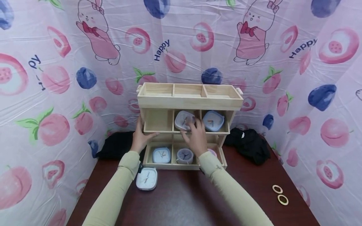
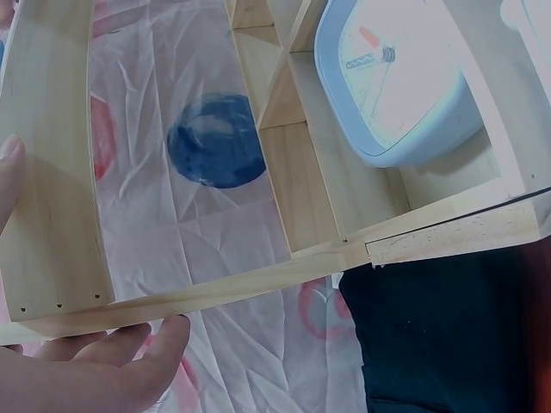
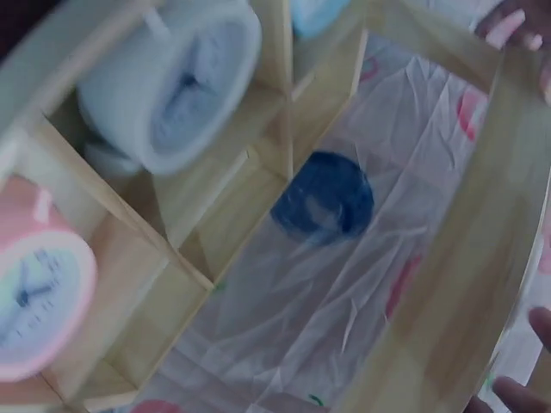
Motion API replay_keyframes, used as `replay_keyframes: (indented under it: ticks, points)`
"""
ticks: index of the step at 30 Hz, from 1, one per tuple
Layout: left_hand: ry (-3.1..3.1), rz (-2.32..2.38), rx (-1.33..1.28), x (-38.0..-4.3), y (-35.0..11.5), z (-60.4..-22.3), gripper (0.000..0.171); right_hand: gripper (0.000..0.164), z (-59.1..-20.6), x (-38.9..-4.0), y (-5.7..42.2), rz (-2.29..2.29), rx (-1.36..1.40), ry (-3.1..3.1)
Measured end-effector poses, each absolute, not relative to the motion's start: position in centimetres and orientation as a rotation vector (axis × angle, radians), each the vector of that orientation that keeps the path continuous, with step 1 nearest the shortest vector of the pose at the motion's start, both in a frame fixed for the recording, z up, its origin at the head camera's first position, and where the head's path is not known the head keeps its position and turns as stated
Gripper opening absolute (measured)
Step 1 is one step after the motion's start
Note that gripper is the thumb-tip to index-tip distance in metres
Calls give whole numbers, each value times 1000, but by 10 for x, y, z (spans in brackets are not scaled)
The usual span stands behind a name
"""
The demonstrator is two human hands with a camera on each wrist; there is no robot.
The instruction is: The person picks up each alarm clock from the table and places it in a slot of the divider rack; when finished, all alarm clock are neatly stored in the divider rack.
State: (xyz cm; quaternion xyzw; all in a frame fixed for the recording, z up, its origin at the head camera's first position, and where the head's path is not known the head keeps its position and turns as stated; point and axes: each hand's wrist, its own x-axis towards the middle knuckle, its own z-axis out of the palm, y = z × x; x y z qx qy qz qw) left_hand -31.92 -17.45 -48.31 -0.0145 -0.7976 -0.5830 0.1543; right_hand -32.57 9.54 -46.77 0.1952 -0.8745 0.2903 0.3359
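Note:
A tiered wooden organizer (image 1: 190, 103) stands in front of me. At its left side my left hand (image 1: 139, 139) grips the frame, thumb along the front and fingers round the side post. My right hand (image 1: 198, 138) reaches to the middle compartment of the middle tier, fingers spread and bent at a white alarm clock (image 1: 181, 120), blurred over its face. Right of that clock sits a blue alarm clock (image 1: 213, 121). The bottom tier holds another blue clock (image 1: 161, 155), a round grey-white clock (image 1: 185, 156) and a pink clock (image 1: 212, 152) partly hidden by my right wrist.
A white square clock (image 1: 146, 179) lies on the dark red table (image 1: 181, 201) at the front left. Black cloth (image 1: 249, 146) lies to the right, more black cloth (image 1: 117, 145) to the left. Two rings (image 1: 282, 200) lie at the right. A printed curtain (image 1: 181, 40) surrounds the table.

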Motion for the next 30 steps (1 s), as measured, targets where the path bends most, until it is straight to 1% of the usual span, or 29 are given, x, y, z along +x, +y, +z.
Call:
replay_keyframes:
  ticks: [8, 12, 14, 17, 21, 23, 26, 30]
  points:
    - [-2287, -1658, -48, -316, -177, -482, 129, 29, -510, -280, 72, 869, 592, -2142]
    - [-2281, -1649, -57, -318, -177, -483, 129, 32, -534, -259, 53, 877, 692, -2192]
    - [-2282, -1642, -62, -319, -178, -484, 129, 40, -546, -249, 43, 867, 758, -2258]
    - [-2282, -1637, -69, -319, -178, -484, 129, 58, -563, -235, 27, 780, 859, -2414]
    - [-2292, -1636, -55, -319, -177, -484, 130, 83, -582, -225, 8, 577, 980, -2585]
    - [-2299, -1635, -49, -319, -177, -483, 131, 92, -590, -223, 0, 504, 1030, -2619]
    - [-2304, -1637, -41, -319, -177, -484, 131, 101, -596, -222, -8, 435, 1072, -2640]
    - [-2298, -1643, -39, -320, -176, -485, 132, 101, -604, -222, -15, 357, 1074, -2661]
